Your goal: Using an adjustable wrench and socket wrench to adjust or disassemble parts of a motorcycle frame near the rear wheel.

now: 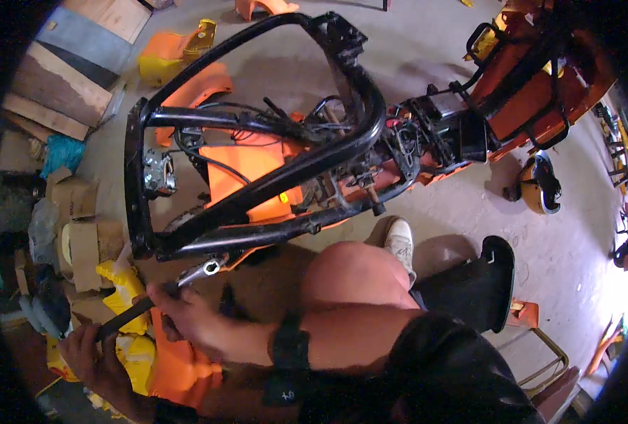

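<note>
A long wrench [125, 318] with a dark handle and a silver ring-shaped head lies slantwise across both my hands. The fingers of my left hand [105, 364] curl round the lower end of its handle. Higher up, just below the silver head, my right hand [190, 318] grips it, with a dark band on that wrist. The head points toward the lower left corner of a black tubular vehicle frame [257, 194], apart from it as far as I can see. Inside the frame are an orange panel [247, 177], cables and a small metal block [160, 173].
Orange bodywork [501, 78] joins the frame at the far right. A yellow-orange helmet [540, 185] sits on the floor. Cardboard boxes [80, 233], yellow parts [131, 353] and orange parts [179, 367] lie at left. My bare knee [353, 275] is close to the frame.
</note>
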A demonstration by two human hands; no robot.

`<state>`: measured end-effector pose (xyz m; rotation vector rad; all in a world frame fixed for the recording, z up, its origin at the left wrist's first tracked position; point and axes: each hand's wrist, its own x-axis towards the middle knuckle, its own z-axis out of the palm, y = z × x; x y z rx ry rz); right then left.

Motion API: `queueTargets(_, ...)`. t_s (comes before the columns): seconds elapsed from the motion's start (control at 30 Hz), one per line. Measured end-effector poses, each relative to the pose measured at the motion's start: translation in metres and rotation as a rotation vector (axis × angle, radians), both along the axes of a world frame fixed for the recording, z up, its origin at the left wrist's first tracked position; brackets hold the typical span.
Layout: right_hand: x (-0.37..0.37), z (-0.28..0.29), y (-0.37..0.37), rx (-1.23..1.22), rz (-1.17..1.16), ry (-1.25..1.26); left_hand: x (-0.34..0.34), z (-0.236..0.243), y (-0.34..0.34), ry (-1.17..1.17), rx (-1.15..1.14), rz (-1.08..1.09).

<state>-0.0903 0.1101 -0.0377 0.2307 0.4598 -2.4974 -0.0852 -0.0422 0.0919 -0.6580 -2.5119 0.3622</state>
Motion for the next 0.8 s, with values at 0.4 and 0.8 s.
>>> queueTargets(0.4,-0.004,-0.006,0.000,-0.121,0.032,-0.027,-0.010,0.004,0.002,-0.061,0.061,-0.020)
queueTargets(0.8,0.013,0.016,0.051,0.076,0.121,0.021,-0.028,0.017,0.033,-0.086,0.239,-0.100)
